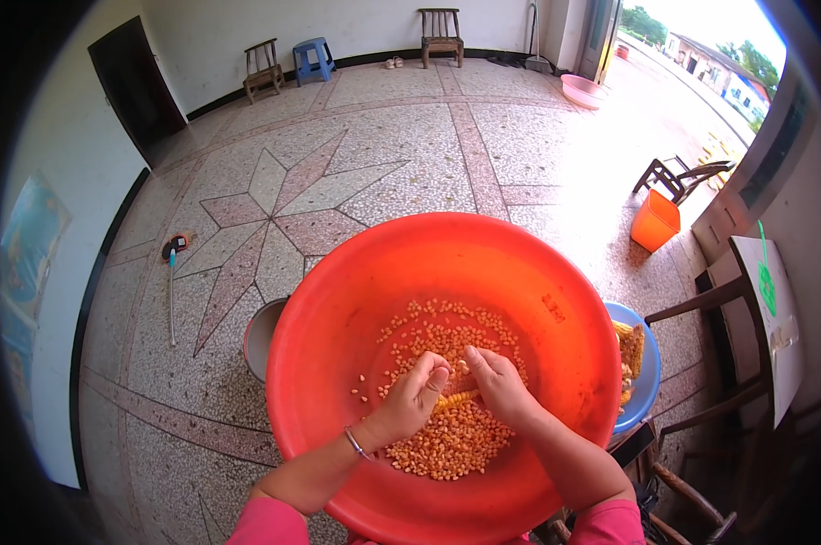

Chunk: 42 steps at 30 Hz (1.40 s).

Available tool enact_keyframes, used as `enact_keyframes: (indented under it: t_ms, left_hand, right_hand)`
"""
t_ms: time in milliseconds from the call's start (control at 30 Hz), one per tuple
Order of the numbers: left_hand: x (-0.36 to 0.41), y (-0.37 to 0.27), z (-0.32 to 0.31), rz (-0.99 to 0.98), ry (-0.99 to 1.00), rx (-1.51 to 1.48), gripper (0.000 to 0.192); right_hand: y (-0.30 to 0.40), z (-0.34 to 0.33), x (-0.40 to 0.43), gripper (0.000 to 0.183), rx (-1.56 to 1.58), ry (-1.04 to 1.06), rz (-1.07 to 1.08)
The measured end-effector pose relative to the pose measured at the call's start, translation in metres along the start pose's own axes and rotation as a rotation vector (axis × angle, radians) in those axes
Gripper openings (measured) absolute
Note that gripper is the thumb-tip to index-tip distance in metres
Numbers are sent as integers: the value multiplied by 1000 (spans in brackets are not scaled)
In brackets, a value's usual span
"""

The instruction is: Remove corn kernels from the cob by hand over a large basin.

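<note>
A large red plastic basin [329, 327] lies before me, with loose yellow corn kernels [451, 443] heaped at its bottom and others scattered around. Over the kernels, my left hand [417, 392] has its fingers curled, and a bracelet circles that wrist. My right hand [499, 388] is opposite it, thumb raised, a small pale piece near its fingertips. Between and just below the hands shows a partly stripped corn cob [455, 400] with yellow rows. Whether either hand grips the cob is not clear, as the fingers cover part of it.
Right of the basin, a blue basin [645, 381] holds corn cobs. A grey bucket [264, 340] stands at its left. Farther right are an orange bin [656, 221], a wooden chair [713, 300] and a low chair. A long-handled tool [173, 293] lies on the floor at left.
</note>
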<state>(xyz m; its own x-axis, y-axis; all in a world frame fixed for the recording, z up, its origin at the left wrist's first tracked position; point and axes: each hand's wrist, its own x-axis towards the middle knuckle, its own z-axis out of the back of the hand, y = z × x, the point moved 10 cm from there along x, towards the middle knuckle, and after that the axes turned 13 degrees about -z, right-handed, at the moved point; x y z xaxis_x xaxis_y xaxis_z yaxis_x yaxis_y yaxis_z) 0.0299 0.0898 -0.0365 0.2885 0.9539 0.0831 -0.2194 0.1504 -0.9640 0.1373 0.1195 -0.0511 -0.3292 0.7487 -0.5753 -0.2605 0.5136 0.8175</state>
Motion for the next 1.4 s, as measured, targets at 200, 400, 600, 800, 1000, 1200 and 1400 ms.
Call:
enact_keyframes:
  t_ms: [200, 400, 600, 800, 1000, 1200, 1400]
  left_hand:
    - [6, -24, 2, -325, 7, 132, 44]
    - [3, -16, 6, -69, 41, 63, 34]
    - [-2, 2, 16, -37, -88, -76, 39]
    - [-20, 40, -8, 441, -200, -606, 37]
    - [-18, 42, -7, 450, -229, -708, 36]
    - [0, 1, 31, -50, -238, 156, 42]
    - [1, -19, 34, -126, -257, 329, 38]
  right_hand:
    - [-14, 7, 9, 37, 208, 39, -102]
    - [1, 0, 1, 30, 60, 109, 0]
    - [31, -11, -13, 27, -76, 132, 323]
    - [20, -6, -9, 27, -116, 67, 282]
    - [41, -12, -27, 28, -361, 36, 469]
    - [33, -24, -24, 38, -746, 8, 482]
    - [30, -24, -23, 38, -736, -4, 508]
